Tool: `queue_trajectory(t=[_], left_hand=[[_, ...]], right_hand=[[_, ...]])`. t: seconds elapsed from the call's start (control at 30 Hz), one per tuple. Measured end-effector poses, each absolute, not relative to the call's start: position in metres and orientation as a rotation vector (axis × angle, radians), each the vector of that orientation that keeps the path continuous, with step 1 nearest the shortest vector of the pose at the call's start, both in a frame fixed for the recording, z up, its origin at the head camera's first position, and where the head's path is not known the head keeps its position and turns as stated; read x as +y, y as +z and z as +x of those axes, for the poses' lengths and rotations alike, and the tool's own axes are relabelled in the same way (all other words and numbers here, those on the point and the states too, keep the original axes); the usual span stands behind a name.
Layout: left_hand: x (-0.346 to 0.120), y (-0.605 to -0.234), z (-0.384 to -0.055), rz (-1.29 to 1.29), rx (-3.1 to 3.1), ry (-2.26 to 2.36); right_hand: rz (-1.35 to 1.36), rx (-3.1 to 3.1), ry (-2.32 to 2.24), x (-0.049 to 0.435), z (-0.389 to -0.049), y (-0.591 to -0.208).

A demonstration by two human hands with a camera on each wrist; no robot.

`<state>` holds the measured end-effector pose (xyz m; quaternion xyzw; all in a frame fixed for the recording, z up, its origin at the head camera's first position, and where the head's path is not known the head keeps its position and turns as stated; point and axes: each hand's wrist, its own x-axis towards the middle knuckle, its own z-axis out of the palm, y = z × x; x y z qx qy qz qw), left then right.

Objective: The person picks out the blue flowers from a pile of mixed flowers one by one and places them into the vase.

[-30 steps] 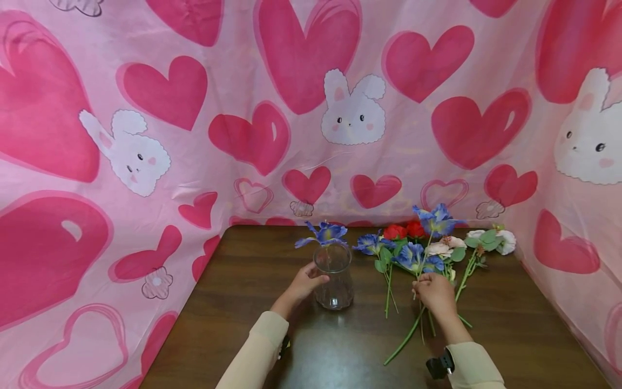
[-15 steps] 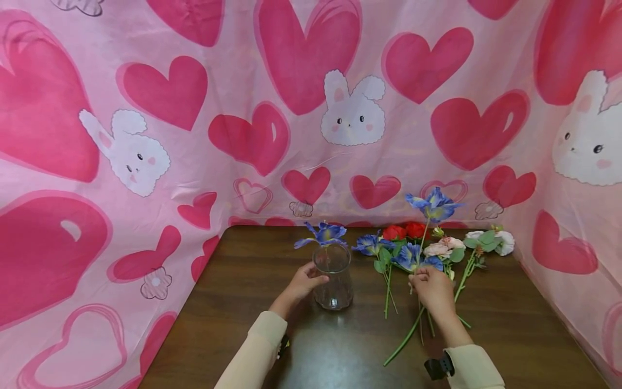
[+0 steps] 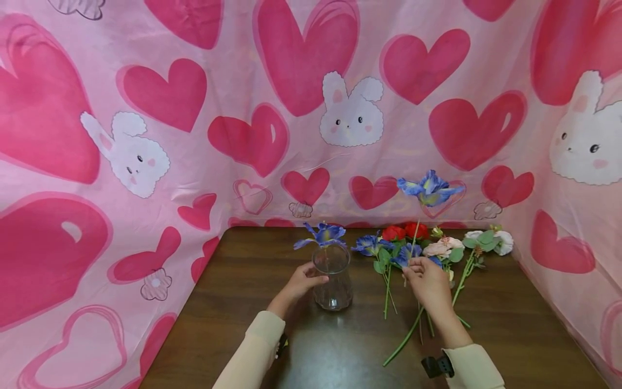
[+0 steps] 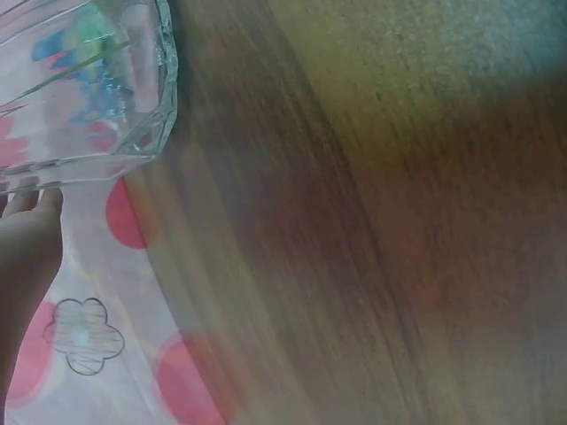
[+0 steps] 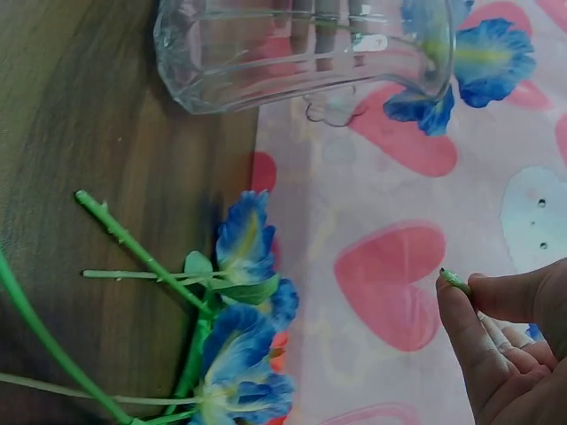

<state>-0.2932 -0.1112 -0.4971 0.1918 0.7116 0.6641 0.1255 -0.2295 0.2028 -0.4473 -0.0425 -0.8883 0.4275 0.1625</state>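
Backdrop: pink fabric sheet printed with hearts and white rabbits (image 3: 301, 54), behind a dark brown wood-grain table (image 3: 233, 324). A clear glass vase (image 3: 334, 297) with flared mouth stands upright on the table, one blue flower with ruffled petals (image 3: 326, 234) in it. Left hand (image 3: 300, 283) holds the vase by its left side, fingers behind, thumb in front. Right hand (image 3: 428, 278) pinches the green stem of a second blue flower (image 3: 430, 189) between thumb and fingers, bloom well above the grip. Key relation, as judged: vase mouth lies to the left of the pinched stem, apart from it; stem axis is near upright, bloom end leaning right, lower end just below the fingers. Whether that end clears the rim in height, cannot tell. Left hand is nearer the vase; right hand is beside the loose red, pink, white and blue flowers (image 3: 439, 247).
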Motion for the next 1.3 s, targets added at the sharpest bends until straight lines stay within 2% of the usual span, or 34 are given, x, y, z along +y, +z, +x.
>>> queue_trajectory(t=[0.27, 0.4, 0.57, 0.87, 1.3], left_hand=[[-0.113, -0.518, -0.306, 0.556, 2.087, 1.985], [-0.117, -0.515, -0.304, 0.594, 2.100, 2.021], [-0.123, -0.506, -0.299, 0.652, 2.135, 2.021], [-0.139, -0.488, -0.290, 0.606, 2.195, 1.968], [-0.152, -0.439, -0.282, 0.392, 2.286, 2.063]], right_hand=[[-0.037, -2.473, 1.157, 0.195, -0.228, -0.438], [0.007, -2.446, 1.203, 0.191, -0.228, -0.436], [0.046, -2.400, 1.254, 0.187, -0.229, -0.435], [0.101, -2.343, 1.250, 0.182, -0.227, -0.432], [0.285, -2.250, 1.177, 0.167, -0.227, -0.428]])
